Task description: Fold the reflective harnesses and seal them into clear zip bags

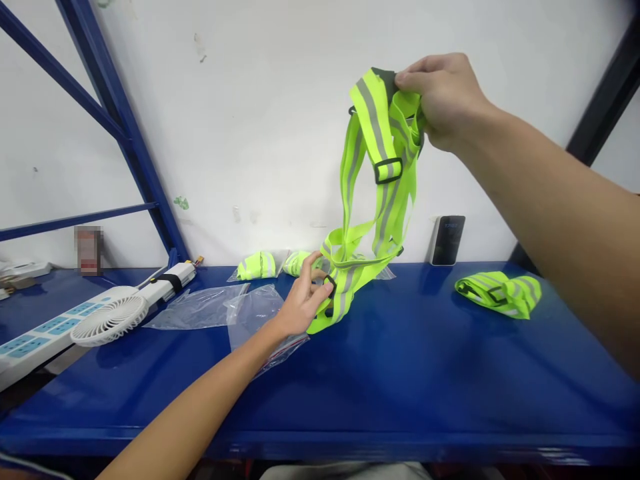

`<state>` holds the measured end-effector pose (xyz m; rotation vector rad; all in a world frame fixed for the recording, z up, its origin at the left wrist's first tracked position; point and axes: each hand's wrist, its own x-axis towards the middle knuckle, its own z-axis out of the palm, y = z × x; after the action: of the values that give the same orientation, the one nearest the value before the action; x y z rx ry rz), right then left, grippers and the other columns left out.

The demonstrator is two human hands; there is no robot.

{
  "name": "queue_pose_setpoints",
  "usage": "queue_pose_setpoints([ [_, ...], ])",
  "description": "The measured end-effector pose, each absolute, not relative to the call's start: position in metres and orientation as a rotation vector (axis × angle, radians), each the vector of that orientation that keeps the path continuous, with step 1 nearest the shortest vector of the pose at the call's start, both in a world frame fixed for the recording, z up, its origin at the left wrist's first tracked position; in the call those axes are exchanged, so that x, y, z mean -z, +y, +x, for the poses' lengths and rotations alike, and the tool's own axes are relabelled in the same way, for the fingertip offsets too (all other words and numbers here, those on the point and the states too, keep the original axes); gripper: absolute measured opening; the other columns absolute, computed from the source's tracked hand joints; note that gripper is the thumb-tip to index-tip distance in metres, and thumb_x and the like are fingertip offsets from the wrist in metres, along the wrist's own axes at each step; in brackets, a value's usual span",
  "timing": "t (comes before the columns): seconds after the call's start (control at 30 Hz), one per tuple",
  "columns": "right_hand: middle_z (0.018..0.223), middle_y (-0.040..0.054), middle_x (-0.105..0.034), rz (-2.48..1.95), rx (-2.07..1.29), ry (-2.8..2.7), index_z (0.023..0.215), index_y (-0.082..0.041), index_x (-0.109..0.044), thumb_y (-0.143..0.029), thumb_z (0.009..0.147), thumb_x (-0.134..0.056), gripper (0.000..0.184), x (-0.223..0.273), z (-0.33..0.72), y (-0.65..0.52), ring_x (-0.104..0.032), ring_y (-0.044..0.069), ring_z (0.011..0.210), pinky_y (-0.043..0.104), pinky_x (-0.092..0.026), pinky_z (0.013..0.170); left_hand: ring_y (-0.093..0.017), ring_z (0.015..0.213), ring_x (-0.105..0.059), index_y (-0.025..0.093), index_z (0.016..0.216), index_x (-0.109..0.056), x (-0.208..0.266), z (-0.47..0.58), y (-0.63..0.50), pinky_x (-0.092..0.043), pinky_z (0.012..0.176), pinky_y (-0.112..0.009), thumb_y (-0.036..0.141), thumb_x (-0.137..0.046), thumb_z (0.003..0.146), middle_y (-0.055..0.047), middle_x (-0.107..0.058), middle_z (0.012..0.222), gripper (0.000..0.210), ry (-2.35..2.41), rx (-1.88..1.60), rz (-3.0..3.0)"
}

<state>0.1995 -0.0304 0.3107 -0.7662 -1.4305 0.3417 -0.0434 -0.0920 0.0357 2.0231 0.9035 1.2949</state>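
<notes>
Webbing in neon yellow-green with grey stripes, a reflective harness (393,200), hangs from our right fingers (427,65), which are pinched on a dark patch (386,81) at its top. Straps overlap beneath them, so we cannot trace every loop, and our grip covers part of the patch. Our left fingers (309,267), lower and to the left, touch the bottom straps beside a black buckle (331,285); some tips are hidden, so we cannot tell whether they are closed on the webbing. Behind these fingers we see only part of a bagged bundle (296,263); another bagged roll (256,265) lies just left of it. Nearer, left of the same fingers, are a flat clear bag (200,308) and a second clear bag (255,310), partly covered by our left forearm (210,400). Farther left, a white fan (110,321) overlaps a power strip (55,333), cut off by the edge of view. Beyond them, an upright packet (89,250) is pixelated, its print lost to us. Below and right of our right fingers stands a device (449,243), its dark screen showing characters too faint for us to read. Farther right, a folded bundle (500,293) lies on the blue tabletop (425,380).
</notes>
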Motion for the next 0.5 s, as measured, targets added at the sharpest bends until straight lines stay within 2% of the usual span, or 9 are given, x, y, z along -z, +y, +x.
queue_pose_setpoints([
  [0.07, 0.070, 0.0016, -0.056, -0.743, -0.338, -1.473, 0.066, -0.022, -0.057, -0.012, 0.089, -0.062, 0.026, -0.312, 0.194, -0.032, -0.054, 0.015, 0.063, 0.037, -0.045, 0.067, -0.022, 0.098, -0.060, 0.023, 0.137, -0.036, -0.039, -0.039, -0.095, -0.051, 0.082, -0.035, 0.042, -0.055, 0.092, -0.011, -0.053, 0.121, 0.052, 1.002, -1.431, 2.071],
  [0.13, 0.070, 0.0015, -0.056, -0.720, -0.333, -1.509, 0.067, -0.023, -0.057, -0.014, 0.090, -0.062, 0.025, -0.311, 0.187, -0.035, -0.055, 0.016, 0.065, 0.038, -0.047, 0.069, -0.026, 0.121, -0.050, 0.023, 0.128, -0.042, -0.047, -0.036, -0.099, -0.045, 0.100, -0.040, 0.039, -0.055, 0.092, -0.012, -0.047, 0.129, 0.041, 1.014, -1.640, 2.109],
  [0.23, 0.071, 0.0010, -0.058, -0.695, -0.332, -1.557, 0.068, -0.024, -0.057, -0.015, 0.089, -0.061, 0.023, -0.305, 0.178, -0.041, -0.056, 0.017, 0.069, 0.039, -0.049, 0.075, -0.025, 0.131, -0.045, 0.025, 0.128, -0.044, -0.067, -0.033, -0.103, -0.035, 0.111, -0.041, 0.038, -0.047, 0.097, -0.011, -0.049, 0.133, 0.034, 0.908, -1.750, 2.086],
  [0.3, 0.072, 0.0010, -0.059, -0.674, -0.335, -1.593, 0.068, -0.024, -0.056, -0.017, 0.089, -0.061, 0.022, -0.300, 0.174, -0.044, -0.057, 0.018, 0.072, 0.040, -0.049, 0.077, -0.024, 0.123, -0.052, 0.027, 0.134, -0.041, -0.083, -0.030, -0.101, -0.040, 0.104, -0.038, 0.041, -0.046, 0.097, -0.010, -0.054, 0.129, 0.040, 0.898, -1.651, 2.008],
  [0.4, 0.074, 0.0023, -0.060, -0.647, -0.349, -1.648, 0.069, -0.026, -0.055, -0.023, 0.088, -0.063, 0.020, -0.295, 0.170, -0.045, -0.057, 0.021, 0.076, 0.044, -0.049, 0.080, -0.021, 0.092, -0.063, 0.027, 0.137, -0.041, -0.105, -0.027, -0.088, -0.048, 0.081, -0.033, 0.047, -0.055, 0.091, -0.008, -0.063, 0.110, 0.052, 1.023, -1.451, 1.840],
  [0.5, 0.076, 0.0024, -0.062, -0.676, -0.274, -1.671, 0.072, -0.028, -0.053, -0.037, 0.086, -0.068, 0.022, -0.294, 0.170, -0.045, -0.056, 0.025, 0.082, 0.049, -0.047, 0.083, -0.020, 0.072, -0.060, 0.021, 0.108, -0.061, -0.118, -0.025, -0.074, -0.046, 0.064, -0.029, 0.042, -0.065, 0.081, -0.004, -0.065, 0.086, 0.034, 0.999, -1.086, 1.978],
])
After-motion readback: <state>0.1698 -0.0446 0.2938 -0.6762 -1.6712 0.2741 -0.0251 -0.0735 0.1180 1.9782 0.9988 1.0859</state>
